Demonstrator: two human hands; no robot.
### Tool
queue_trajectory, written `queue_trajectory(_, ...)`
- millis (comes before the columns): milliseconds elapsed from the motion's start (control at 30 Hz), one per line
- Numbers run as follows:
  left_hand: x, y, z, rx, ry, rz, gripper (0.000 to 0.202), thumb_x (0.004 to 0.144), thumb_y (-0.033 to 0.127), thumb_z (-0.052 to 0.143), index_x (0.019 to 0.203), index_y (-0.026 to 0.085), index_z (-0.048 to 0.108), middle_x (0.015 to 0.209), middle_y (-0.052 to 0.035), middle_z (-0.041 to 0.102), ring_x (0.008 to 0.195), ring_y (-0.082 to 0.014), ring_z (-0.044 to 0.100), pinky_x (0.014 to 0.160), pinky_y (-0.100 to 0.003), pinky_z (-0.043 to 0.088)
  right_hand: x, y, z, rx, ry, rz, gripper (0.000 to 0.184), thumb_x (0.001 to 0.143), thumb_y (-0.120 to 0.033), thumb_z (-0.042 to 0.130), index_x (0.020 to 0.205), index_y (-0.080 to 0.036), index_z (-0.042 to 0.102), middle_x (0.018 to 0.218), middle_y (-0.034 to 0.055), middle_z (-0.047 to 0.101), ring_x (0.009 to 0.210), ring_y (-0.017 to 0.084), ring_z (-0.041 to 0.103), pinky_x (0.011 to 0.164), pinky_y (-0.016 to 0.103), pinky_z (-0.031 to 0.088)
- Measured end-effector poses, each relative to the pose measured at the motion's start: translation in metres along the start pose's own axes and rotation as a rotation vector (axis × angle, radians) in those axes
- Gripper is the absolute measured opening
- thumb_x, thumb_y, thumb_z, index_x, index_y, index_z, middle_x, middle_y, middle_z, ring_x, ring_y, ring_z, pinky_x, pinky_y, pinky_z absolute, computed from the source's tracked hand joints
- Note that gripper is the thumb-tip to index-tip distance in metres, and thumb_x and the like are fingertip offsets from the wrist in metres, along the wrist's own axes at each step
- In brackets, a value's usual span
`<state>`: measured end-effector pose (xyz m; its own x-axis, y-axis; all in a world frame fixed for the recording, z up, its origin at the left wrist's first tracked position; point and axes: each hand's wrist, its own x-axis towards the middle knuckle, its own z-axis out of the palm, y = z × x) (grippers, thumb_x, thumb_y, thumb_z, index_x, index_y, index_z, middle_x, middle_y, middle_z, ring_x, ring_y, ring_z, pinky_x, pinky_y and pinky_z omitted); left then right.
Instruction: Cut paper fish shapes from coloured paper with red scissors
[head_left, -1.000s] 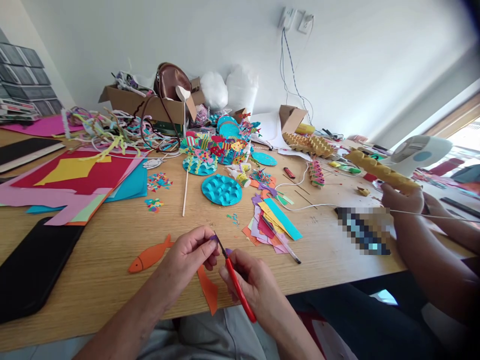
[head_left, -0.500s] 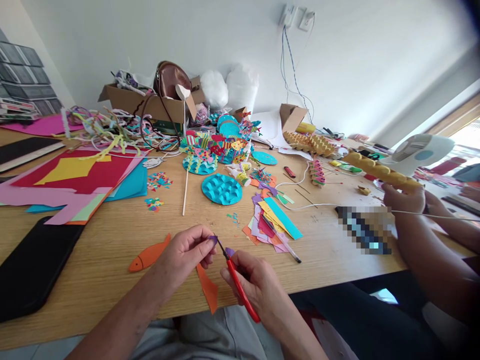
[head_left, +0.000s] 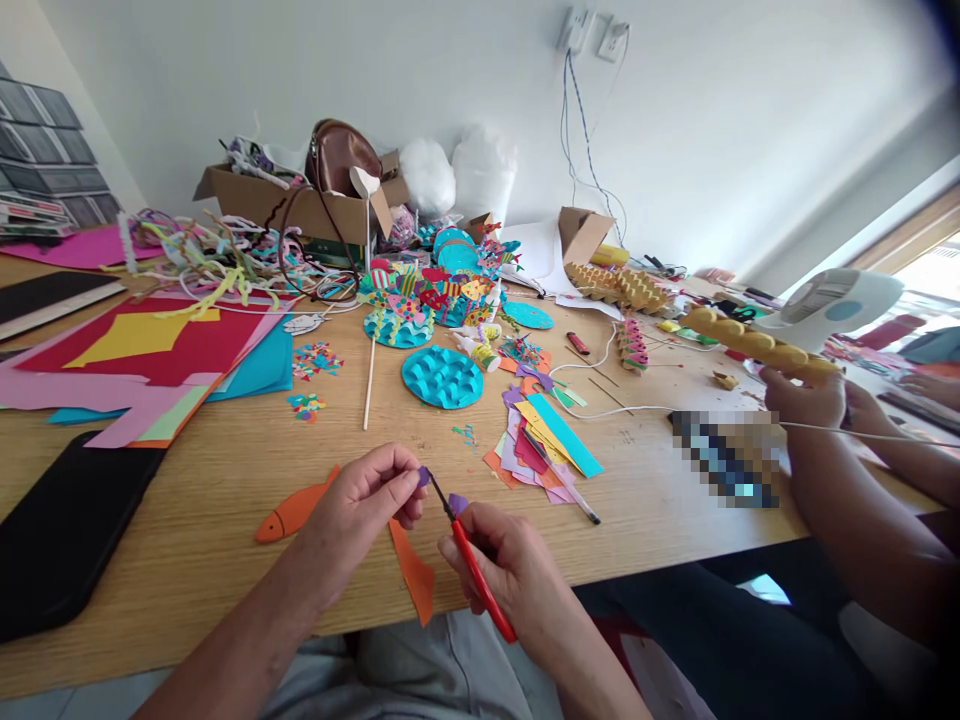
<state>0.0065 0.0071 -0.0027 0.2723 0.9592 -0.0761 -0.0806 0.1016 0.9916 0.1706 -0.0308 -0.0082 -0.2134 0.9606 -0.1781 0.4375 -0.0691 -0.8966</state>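
Observation:
Between the thumb and fingers of my left hand point(head_left: 384, 492) is a small piece of purple paper point(head_left: 424, 477). My right hand point(head_left: 504, 562) is closed round red-handled scissors point(head_left: 480, 580), whose dark blades point up and left to the purple piece. Another purple scrap point(head_left: 457, 502) shows by the right fingers; whether they grip it I cannot tell. An orange paper fish point(head_left: 292, 512) with a drawn eye lies left of my left hand, partly covered by it. Below my hands an orange paper strip point(head_left: 414, 580) rests near the table edge.
A black phone-like slab point(head_left: 67, 540) lies at the left. Colored paper scraps point(head_left: 532, 455) with a pen point(head_left: 562, 478) lie to the right. Beyond are a blue wavy paper disc point(head_left: 442, 378) and paper fish crafts. A co-worker's hands point(head_left: 806, 400) hold a yellow scalloped piece at the right.
The purple piece in my left hand has shifted slightly left and shows more of its face. Both hands and the scissors have otherwise barely moved.

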Motion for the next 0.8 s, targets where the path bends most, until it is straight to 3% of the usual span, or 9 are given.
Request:
queue_trajectory(333,0.0011,0.0049,0.0021,0.039,-0.066,-0.04,0.015,0.075,0.028,0.055,0.064,0.018,0.057,0.058,0.0028,0.053,0.056,-0.0118,0.049,0.055,-0.024,0.041,-0.0022,-0.0007,-0.0011,-0.019,-0.017,0.0,0.031,0.085,-0.037,0.052,0.063,-0.019,0.04,0.053,-0.0062,0.038,0.051,0.009,0.034,0.047,0.021,0.023)
queue_trajectory(800,0.0015,0.0009,0.001,0.052,-0.008,-0.034,0.015,0.078,0.028,0.055,0.066,0.019,0.054,0.057,0.0037,0.054,0.055,-0.0114,0.051,0.054,-0.023,0.041,-0.0032,0.0012,-0.0028,-0.014,-0.027,0.021,0.035,0.083,-0.042,0.056,0.061,-0.019,0.04,0.052,-0.0071,0.035,0.048,0.008,0.034,0.044,0.021,0.022)
